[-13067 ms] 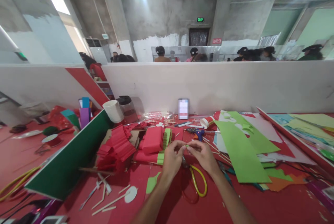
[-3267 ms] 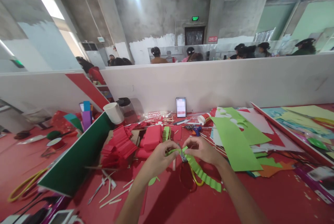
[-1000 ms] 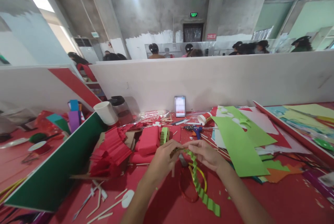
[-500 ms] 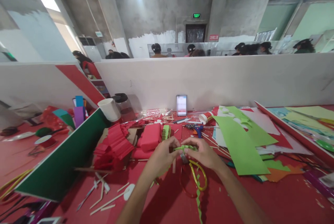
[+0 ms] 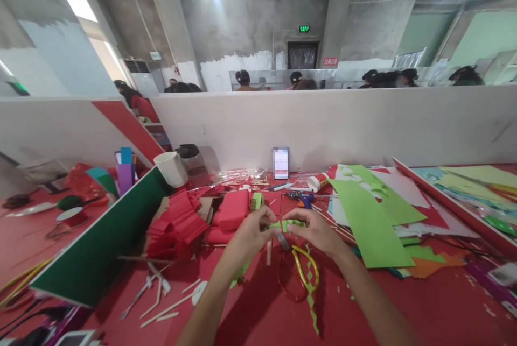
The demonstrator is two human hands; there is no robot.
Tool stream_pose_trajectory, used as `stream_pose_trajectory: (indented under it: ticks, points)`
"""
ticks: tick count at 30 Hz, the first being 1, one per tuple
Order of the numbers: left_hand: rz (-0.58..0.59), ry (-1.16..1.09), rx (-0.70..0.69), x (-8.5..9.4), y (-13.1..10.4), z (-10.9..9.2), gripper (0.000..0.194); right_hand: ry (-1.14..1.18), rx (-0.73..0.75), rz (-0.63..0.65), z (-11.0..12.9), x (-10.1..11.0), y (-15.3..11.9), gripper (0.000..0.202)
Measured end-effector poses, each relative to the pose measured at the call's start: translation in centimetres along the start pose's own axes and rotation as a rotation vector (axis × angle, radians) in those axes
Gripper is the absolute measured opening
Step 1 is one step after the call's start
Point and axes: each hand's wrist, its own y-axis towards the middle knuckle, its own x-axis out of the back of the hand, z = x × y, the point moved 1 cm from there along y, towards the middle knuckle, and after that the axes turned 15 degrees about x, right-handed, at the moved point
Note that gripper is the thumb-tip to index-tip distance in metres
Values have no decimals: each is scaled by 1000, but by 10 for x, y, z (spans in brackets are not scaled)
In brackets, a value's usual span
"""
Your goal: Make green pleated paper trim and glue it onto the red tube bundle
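My left hand (image 5: 253, 232) and my right hand (image 5: 317, 232) face each other above the middle of the table. Between their fingertips is a small light-green paper piece (image 5: 294, 223), which both pinch from either side. Just below lie scissors (image 5: 299, 265) with a yellow and a red handle loop, their blades pointing up toward my fingers. A narrow green zigzag paper strip (image 5: 311, 303) stretches across the yellow loop toward me. Partly hidden by my left forearm, more green paper (image 5: 241, 272) shows on the table.
A red block (image 5: 233, 210) and crumpled red paper (image 5: 177, 222) lie left. Behind my right hand rests a blue glue gun (image 5: 305, 198). Green sheets (image 5: 363, 222) spread to the right. A phone (image 5: 281, 163) leans on the white partition (image 5: 335, 125). Loose sticks (image 5: 167, 311) are front left.
My fingertips have drawn slightly apart around the green paper. The zigzag strip has shifted a little upward and right, and its lower end now shows. Small green scraps appear below my right hand.
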Motion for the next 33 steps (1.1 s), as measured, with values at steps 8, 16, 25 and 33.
stream_pose_trajectory:
  ticks: [8,16,25,33]
  points:
    - [19,76,-57,1,-1,-2,24,-33,-1,14,-2,-1,1,25]
    - [79,-104,9,-1,-4,-5,20,38,-14,-49,-4,-3,-1,28]
    - [42,-60,-7,-1,-3,-7,15,106,-33,-13,3,-8,-1,19]
    - [48,-111,-32,-3,-3,-9,14,298,-77,-56,-2,-12,-3,21]
